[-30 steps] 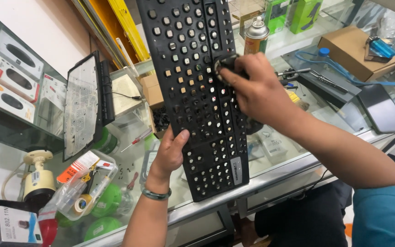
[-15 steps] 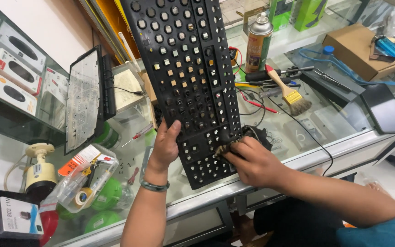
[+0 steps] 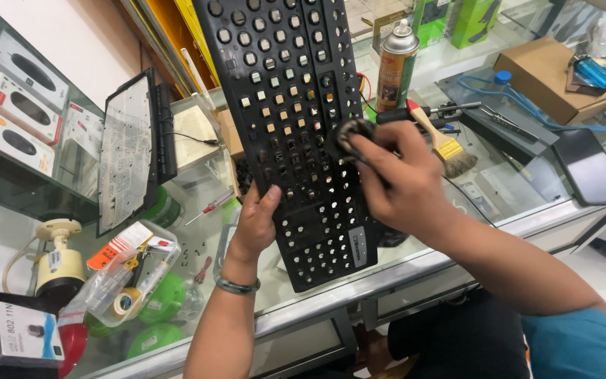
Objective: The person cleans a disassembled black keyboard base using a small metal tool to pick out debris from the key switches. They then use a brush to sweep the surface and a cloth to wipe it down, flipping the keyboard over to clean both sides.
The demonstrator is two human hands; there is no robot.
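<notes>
A black keyboard frame [image 3: 285, 105] with its keycaps off stands tilted on the glass counter [image 3: 415, 270]. My left hand [image 3: 255, 226] grips its lower left edge. My right hand [image 3: 395, 175] presses a dark cloth [image 3: 351, 133] against the frame's right side, near the middle. A green bangle sits on my left wrist.
A spray can [image 3: 396, 63], a paintbrush [image 3: 438, 137], screwdrivers and red and black wires lie behind the frame. A second keyboard part [image 3: 131, 154] leans at left. A cardboard box [image 3: 559, 74] and a dark tablet [image 3: 592, 168] sit at right. A bag of small items [image 3: 124, 277] lies at lower left.
My right hand with the cloth has moved from the frame's lower right corner up to its middle right. One second ago it was higher still. My left hand keeps its grip.
</notes>
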